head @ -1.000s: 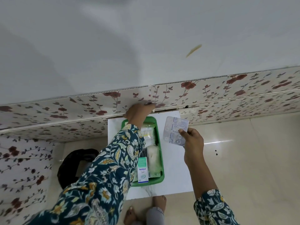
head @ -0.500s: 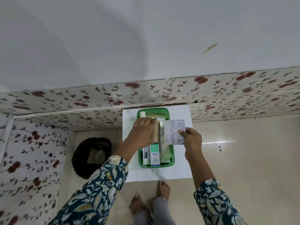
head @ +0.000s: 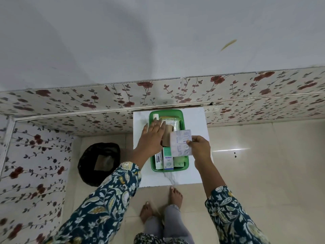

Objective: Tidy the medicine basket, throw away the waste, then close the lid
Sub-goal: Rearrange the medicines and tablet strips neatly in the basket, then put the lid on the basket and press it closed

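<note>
A green medicine basket (head: 182,115) stands on a small white table (head: 197,169) against the flowered wall. Inside lie a white-and-blue Optibex box (head: 168,161), a tube box (head: 158,160), a beige roll (head: 169,132), a clear packet (head: 173,123) and a white-capped tube (head: 155,116). My left hand (head: 153,137) hovers flat over the basket's left half, fingers spread, holding nothing. My right hand (head: 199,147) pinches a silver blister strip (head: 180,144) above the basket's right side. No lid is in view.
A black-lined waste bin (head: 99,162) stands on the tiled floor left of the table, near the corner. My bare feet (head: 161,203) are at the table's front edge. Open floor lies to the right.
My left hand let go of the beige roll and spread open over the basket. The blister strip came lower and closer over the basket's right side. The view shifted.
</note>
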`<state>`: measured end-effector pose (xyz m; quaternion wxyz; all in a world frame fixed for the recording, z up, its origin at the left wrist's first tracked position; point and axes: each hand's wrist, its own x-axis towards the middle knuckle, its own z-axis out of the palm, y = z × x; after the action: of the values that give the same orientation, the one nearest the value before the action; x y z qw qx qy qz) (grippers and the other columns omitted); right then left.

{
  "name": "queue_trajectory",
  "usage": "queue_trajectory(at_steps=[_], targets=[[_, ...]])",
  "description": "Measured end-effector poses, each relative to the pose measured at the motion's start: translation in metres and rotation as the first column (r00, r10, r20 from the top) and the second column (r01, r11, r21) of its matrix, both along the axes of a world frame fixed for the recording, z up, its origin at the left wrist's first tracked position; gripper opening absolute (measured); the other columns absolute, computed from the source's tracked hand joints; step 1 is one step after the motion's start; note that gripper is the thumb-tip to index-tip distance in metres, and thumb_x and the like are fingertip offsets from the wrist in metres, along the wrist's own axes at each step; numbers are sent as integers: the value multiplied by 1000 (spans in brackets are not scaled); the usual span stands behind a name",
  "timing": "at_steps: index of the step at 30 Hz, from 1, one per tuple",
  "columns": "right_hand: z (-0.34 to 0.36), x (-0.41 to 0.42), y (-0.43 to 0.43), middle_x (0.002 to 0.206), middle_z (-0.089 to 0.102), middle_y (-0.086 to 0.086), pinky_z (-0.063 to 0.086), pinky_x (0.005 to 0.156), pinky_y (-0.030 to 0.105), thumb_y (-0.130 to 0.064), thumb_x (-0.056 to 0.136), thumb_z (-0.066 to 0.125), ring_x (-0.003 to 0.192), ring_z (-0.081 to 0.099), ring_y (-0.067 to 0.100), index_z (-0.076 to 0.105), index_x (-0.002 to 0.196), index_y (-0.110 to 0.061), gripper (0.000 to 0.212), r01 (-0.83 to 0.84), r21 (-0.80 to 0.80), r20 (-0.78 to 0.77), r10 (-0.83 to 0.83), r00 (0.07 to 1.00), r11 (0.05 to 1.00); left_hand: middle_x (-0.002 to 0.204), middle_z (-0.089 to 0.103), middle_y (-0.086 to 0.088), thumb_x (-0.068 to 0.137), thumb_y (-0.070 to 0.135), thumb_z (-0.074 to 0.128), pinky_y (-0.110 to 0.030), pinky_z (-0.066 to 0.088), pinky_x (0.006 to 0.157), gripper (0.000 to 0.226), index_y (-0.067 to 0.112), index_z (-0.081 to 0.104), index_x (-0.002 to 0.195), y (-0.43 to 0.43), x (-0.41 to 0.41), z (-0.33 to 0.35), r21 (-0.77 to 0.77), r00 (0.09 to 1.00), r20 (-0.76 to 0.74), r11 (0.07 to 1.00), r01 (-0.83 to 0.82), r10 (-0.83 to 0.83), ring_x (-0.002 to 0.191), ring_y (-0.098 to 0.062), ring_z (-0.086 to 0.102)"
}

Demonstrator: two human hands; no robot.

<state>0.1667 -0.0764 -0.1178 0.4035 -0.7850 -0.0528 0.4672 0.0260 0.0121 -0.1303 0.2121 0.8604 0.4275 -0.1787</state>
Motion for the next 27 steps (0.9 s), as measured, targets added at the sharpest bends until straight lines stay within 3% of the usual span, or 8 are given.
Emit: queue_trajectory(at_steps=[2, 6, 10, 12, 16, 20, 24, 27], targets=[[-2, -14, -2, 105, 67, 21, 53, 74, 37, 5, 86, 47, 83, 58, 27, 61, 102, 1, 22, -61, -43, 66, 64, 996, 997, 160, -5, -2, 89, 13, 54, -38, 0, 120, 81, 17, -1, 149, -2, -12, 2, -33, 997, 49, 998, -56, 58, 147, -18, -9], [-3, -37, -10, 113, 64, 18, 41, 76, 27, 9, 84, 38, 101, 58, 32, 57, 115, 1, 37, -160, -107, 301, 185, 936, 981, 161, 2, 0, 90, 3, 47, -35, 11, 120, 72, 17, 8, 149, -13, -28, 5, -71, 982, 139, 991, -115, 124, 147, -18, -4], [-8, -37, -14, 107, 64, 18, 36, 73, 23, 10, 82, 36, 99, 59, 34, 60, 104, 1, 34, -134, -92, 436, 161, 885, 987, 159, 14, -7, 90, 5, 49, -38, 31, 111, 70, 12, 11, 148, -23, -28, 6, -119, 892, 230, 921, -372, 390, 144, -26, 18], [-14, -29, -12, 109, 65, 16, 37, 75, 23, 6, 86, 38, 102, 59, 33, 62, 105, -1, 31, -98, -78, 458, 123, 880, 992, 154, 25, -14, 91, 11, 50, -41, 38, 105, 64, 9, 17, 146, -24, -26, -1, -230, 808, 210, 831, -506, 550, 136, -32, 34], [-51, -5, -12, 104, 67, 15, 43, 77, 29, -3, 88, 43, 96, 61, 32, 63, 103, 0, 25, -53, -177, 336, 111, 935, 983, 119, 60, -21, 91, 20, 50, -43, 51, 87, 28, 5, 48, 115, -25, -24, -15, -433, 677, 113, 650, -625, 727, 104, -36, 59], [-85, 2, -14, 100, 64, 22, 49, 83, 38, -6, 87, 47, 90, 59, 30, 60, 92, 1, 15, -322, -342, 74, 367, 927, 883, 99, 62, -19, 87, 18, 52, -46, 54, 78, 22, 1, 54, 101, -21, -29, -13, -409, 624, 141, 620, -670, 768, 90, -35, 62], [-93, -9, -14, 114, 60, 23, 47, 82, 35, -9, 87, 46, 104, 59, 36, 57, 107, 4, 26, -482, -445, 174, 601, 780, 755, 97, 67, -20, 85, 14, 54, -54, 57, 78, 15, 6, 56, 97, -19, -54, -19, -476, 533, 156, 536, -697, 832, 87, -36, 66], [-86, -8, -10, 106, 62, 23, 45, 74, 32, -6, 87, 46, 100, 61, 36, 57, 100, 6, 21, -392, -431, 236, 522, 820, 812, 100, 69, -20, 86, 11, 55, -57, 56, 78, 9, 13, 57, 95, -18, -68, -18, -513, 468, 156, 477, -714, 869, 89, -36, 67]])
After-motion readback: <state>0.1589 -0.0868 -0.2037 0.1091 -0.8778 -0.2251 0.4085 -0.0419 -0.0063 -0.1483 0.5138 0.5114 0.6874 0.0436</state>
